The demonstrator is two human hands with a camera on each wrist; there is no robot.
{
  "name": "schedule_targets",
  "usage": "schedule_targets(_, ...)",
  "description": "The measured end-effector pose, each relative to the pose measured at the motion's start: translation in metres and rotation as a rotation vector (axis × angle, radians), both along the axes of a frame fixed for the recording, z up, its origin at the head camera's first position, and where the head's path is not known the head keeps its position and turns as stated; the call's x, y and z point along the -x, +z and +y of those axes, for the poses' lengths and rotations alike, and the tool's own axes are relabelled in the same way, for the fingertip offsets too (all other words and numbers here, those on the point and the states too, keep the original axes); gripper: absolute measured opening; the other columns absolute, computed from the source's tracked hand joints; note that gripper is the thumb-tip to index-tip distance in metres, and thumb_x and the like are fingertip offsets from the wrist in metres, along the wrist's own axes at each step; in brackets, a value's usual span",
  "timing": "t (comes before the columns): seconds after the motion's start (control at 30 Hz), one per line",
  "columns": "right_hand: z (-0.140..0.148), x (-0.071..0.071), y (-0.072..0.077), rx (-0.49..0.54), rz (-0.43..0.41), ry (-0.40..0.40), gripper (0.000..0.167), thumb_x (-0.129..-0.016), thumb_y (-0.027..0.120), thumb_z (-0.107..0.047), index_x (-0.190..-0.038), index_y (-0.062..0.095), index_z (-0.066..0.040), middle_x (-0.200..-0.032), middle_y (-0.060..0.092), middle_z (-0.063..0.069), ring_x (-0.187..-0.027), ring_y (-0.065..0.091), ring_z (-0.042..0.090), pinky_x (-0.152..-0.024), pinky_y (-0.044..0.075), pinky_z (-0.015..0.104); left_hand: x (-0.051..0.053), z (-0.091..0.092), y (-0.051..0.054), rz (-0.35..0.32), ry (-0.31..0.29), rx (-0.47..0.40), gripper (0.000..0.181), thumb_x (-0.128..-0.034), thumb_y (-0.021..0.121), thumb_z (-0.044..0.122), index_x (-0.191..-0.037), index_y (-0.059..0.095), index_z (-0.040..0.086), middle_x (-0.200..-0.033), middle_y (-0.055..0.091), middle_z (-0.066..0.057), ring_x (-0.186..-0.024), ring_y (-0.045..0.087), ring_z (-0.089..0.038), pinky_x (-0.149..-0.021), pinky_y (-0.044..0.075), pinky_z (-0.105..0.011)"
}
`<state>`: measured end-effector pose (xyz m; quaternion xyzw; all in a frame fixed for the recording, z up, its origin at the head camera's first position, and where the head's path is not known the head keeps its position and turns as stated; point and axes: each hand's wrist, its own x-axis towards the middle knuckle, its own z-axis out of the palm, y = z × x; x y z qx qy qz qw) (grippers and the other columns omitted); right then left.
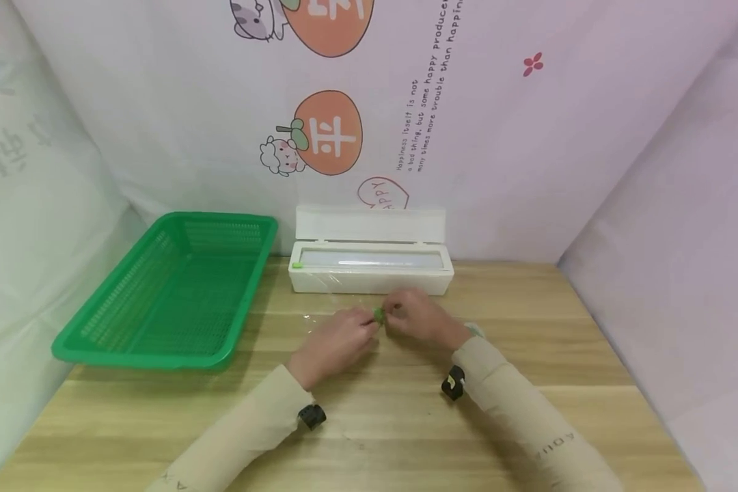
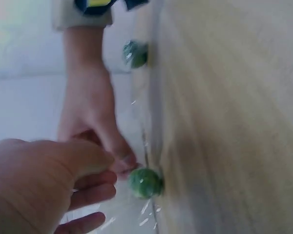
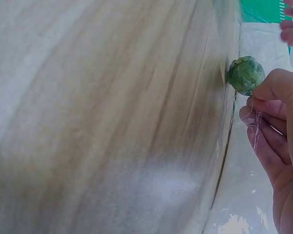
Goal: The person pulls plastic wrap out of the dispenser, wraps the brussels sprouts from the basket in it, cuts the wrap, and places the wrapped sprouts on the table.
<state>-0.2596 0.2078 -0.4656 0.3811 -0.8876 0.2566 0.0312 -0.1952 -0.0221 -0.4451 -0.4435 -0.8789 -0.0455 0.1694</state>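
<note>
1. Writing: white fabric backdrop (image 1: 480, 150), upper centre of head view, prints "Happiness itself is not / a bad thing, but some happy producer / many times more trouble than happin…", last words cut off at top edge. Red heart below it reads "…APPY", partly behind raised lid.
2. Orange fruit prints carry white Chinese chars, the top one cropped. Beige right sleeve (image 1: 516, 396) reads "AQUA"; lettering on beige left sleeve (image 1: 252, 424) only partly legible.
3. Small round green leafy ball in clear wrap (image 3: 245, 75): centre of head view, btwn the hands; upper right in R wrist view. Nearly round, so no clear long axis. Its crinkled clear film tail (image 3: 257, 127) runs down thru the grip.
4. Right hand (image 1: 419, 318): thumb & fingers pinch film right at the ball. Left hand (image 1: 338, 342): fingers bent close by; can't tell if they grip film.
5. Second green wrapped ball (image 2: 136, 54), top of L wrist view, mostly hidden behind R wrist in head view.
6. Long white plastic film box (image 1: 372, 282), mid-frame, lid up, long axis L–R; green plastic basket (image 1: 244, 307) at left; both on wood-grain desk (image 1: 400, 437).
</note>
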Motion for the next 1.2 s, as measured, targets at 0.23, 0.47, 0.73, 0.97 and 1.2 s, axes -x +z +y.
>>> schedule_targets(0.23,0.0,0.001,0.005,-0.031,0.018,-0.005,0.006,-0.09,0.076,-0.007,-0.094,0.076,-0.011,-0.1,0.079,0.003,-0.097,0.074,0.018,-0.093,0.063,0.036,0.002,0.008,-0.013,0.082,0.125,0.114,0.032,-0.0971,0.073,0.013,-0.129,0.072,0.007,-0.126,0.073,-0.007,-0.117,0.07,-0.021,-0.103,0.061,-0.034)
schedule_targets(0.47,-0.002,-0.004,0.006,-0.035,0.003,-0.006,0.007,-0.091,0.075,-0.005,-0.097,0.076,-0.009,-0.101,0.078,0.003,-0.099,0.073,0.019,-0.095,0.063,0.036,0.014,0.004,-0.026,0.074,0.12,0.049,0.03,-0.0957,0.074,0.011,-0.125,0.073,0.006,-0.125,0.073,-0.008,-0.118,0.07,-0.023,-0.105,0.06,-0.037)
schedule_targets(0.73,-0.001,-0.005,0.009,-0.032,-0.017,-0.015,0.006,-0.091,0.076,-0.004,-0.097,0.076,-0.008,-0.101,0.077,0.003,-0.101,0.073,0.02,-0.095,0.063,0.038,0.033,0.009,-0.024,-0.039,0.075,-0.143,0.011,-0.0953,0.077,0.009,-0.106,0.08,0.01,-0.102,0.076,-0.004,-0.094,0.072,-0.019,-0.085,0.064,-0.031)
schedule_targets(0.97,0.001,-0.003,0.006,-0.051,-0.012,-0.02,0.008,-0.093,0.076,-0.007,-0.1,0.078,-0.01,-0.103,0.078,0.001,-0.102,0.073,0.018,-0.095,0.063,0.036,0.045,0.007,-0.024,-0.23,0.059,-0.285,0.015,-0.0892,0.082,0.006,-0.104,0.081,0.01,-0.103,0.078,-0.003,-0.098,0.072,-0.019,-0.09,0.063,-0.032)
schedule_targets(1.2,0.006,-0.016,0.02,-0.096,0.104,-0.058,0.033,-0.094,0.08,-0.017,-0.124,0.074,-0.005,-0.125,0.076,0.01,-0.119,0.07,0.028,-0.109,0.057,0.046,0.054,0.008,-0.02,-0.401,0.066,-0.364,0.014,-0.0901,0.08,0.003,-0.103,0.081,0.008,-0.105,0.08,-0.003,-0.1,0.073,-0.019,-0.094,0.062,-0.033)
